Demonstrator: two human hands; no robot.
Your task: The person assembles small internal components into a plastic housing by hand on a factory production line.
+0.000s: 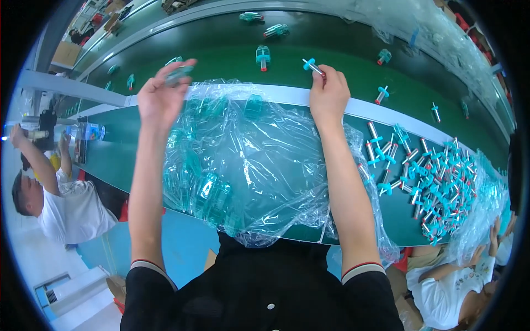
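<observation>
- Left hand (160,99): raised past the far left corner of the clear plastic bag (270,160). Thumb and fingers are closed on a clear teal housing (180,74), which motion blurs; its exact grip points cannot be told.
- Right hand (329,94): past the far right corner of the bag. Thumb and fingertips pinch a plunger part (314,67) near its red end; its teal crosspiece projects outward from the fingers, toward the far left.
- Bag: lies flat between the two forearms. Clear teal housings (207,193) are bunched in its left half, as seen through the film.
- Rail (287,95): pale strip, runs along the far edge of the bag.
- Belt (215,58): dark green, beyond the bag. A teal unit with a red end (263,58) lies on it, between the hands; similar parts are spaced to both sides.
- Pile of plunger parts (441,182): silver, teal and red, right of the bag on the green table (121,165).
- Bottle (91,132): clear, left of the bag; blue label, print too small to tell.
- Co-workers: one person (83,207) left of the bag, another (447,292) to its near right.
</observation>
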